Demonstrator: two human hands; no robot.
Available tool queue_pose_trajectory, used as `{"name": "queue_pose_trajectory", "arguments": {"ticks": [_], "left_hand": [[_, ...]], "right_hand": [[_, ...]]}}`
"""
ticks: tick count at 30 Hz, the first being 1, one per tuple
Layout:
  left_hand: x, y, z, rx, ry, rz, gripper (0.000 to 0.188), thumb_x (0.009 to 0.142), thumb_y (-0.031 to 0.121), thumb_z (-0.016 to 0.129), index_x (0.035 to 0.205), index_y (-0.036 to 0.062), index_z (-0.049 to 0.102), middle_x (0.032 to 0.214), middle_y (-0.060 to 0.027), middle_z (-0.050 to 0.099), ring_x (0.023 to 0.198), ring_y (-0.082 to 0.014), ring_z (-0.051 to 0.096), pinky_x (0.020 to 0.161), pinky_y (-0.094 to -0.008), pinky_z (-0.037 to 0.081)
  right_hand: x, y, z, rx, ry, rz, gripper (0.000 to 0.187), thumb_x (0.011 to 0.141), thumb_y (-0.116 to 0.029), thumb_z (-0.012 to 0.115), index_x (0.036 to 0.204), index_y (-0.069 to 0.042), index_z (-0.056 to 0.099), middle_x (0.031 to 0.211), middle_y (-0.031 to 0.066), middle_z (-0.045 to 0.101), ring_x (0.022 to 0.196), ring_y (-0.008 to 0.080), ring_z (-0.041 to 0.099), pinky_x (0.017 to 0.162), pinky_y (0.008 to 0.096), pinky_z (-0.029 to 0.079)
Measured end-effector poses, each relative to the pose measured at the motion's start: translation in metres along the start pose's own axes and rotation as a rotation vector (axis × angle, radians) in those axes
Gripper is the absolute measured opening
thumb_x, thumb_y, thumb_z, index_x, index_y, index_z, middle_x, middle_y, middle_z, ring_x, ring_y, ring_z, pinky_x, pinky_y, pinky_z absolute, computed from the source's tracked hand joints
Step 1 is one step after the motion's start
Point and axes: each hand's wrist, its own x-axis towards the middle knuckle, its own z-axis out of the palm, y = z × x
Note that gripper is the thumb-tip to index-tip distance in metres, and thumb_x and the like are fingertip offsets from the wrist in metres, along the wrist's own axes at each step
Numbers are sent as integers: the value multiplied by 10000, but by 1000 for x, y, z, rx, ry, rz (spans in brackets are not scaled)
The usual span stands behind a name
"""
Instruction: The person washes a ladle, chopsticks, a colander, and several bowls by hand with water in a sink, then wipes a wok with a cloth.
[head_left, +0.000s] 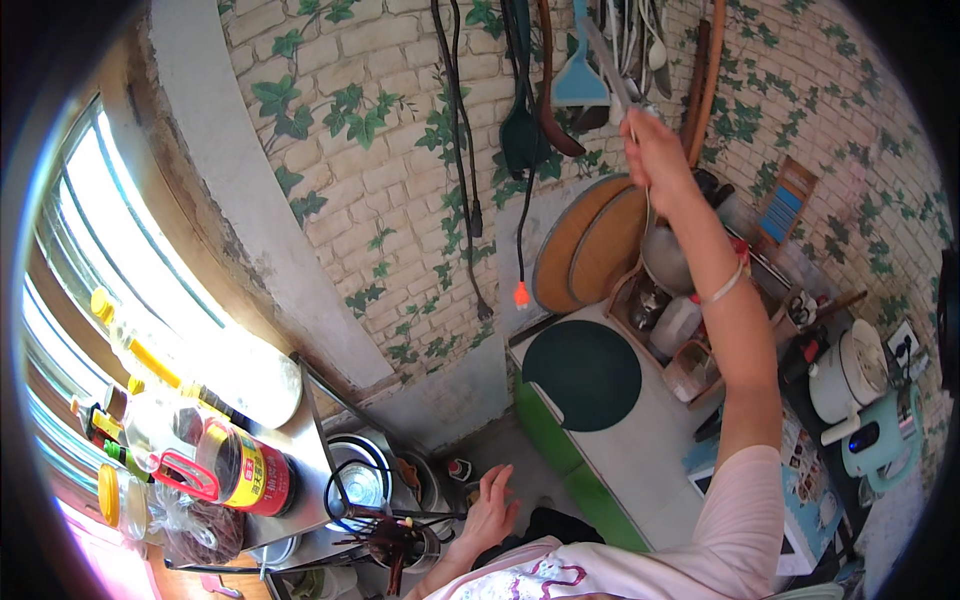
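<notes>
My right hand (pixel 657 152) is raised high at the wall, its fingers closed round the lower end of a long, flat grey metal utensil (pixel 605 62). The utensil's kind is not clear from here. Right beside it hang a light blue flat-bladed scraper (pixel 580 84) and a cluster of metal spoons and ladles (pixel 650 55). A dark green turner (pixel 520 140) and a brown long-handled spoon (pixel 552 118) hang further left. Low down, my left hand (pixel 490 508) is open and holds nothing, its fingers stretched out near a metal rack.
Round wooden boards (pixel 562 250) lean on the wall behind a table with a round dark green mat (pixel 582 375). An orange-tipped cable (pixel 521 294) dangles there. Bottles and a sauce jug (pixel 262 478) crowd the left shelf. A light blue kettle (pixel 880 445) stands at right.
</notes>
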Motion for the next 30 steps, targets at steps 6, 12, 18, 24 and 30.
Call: {"name": "queue_pose_trajectory", "arguments": {"ticks": [6,12,18,24,30], "left_hand": [[9,-32,7,-14,210,-47,700,775,1,578,1369,14,207,1236,-228,382,857,-307,584,682,-353,502],[24,-21,7,-42,335,-178,715,761,-47,557,1372,-21,184,1064,-215,511,949,-286,551,658,-309,495],[33,-24,7,22,334,-202,734,783,-60,548,1395,13,149,1195,-188,451,794,-208,574,709,-303,474],[35,-25,14,-41,324,-243,728,815,-35,548,1407,35,130,1235,-182,443,734,-177,583,678,-288,480],[31,-19,25,-61,312,-278,720,832,-2,552,1409,37,123,1210,-190,458,745,-185,598,661,-298,485]], "right_hand": [[109,-34,17,29,0,-155,230,939,-293,460,811,-102,479,550,-61,344,418,49,253,357,221,196],[163,-35,22,-5,-11,-200,238,940,-290,456,820,-88,487,569,-47,364,440,43,276,364,214,198],[181,-24,13,61,-20,-223,244,939,-288,464,800,-90,496,566,-52,367,439,42,278,364,217,199],[179,-25,5,68,1,-231,255,938,-298,466,790,-92,495,556,-55,367,430,40,274,358,217,197],[167,-15,11,2,-18,-216,253,937,-302,462,796,-95,491,553,-53,366,425,40,270,356,217,187]]}}
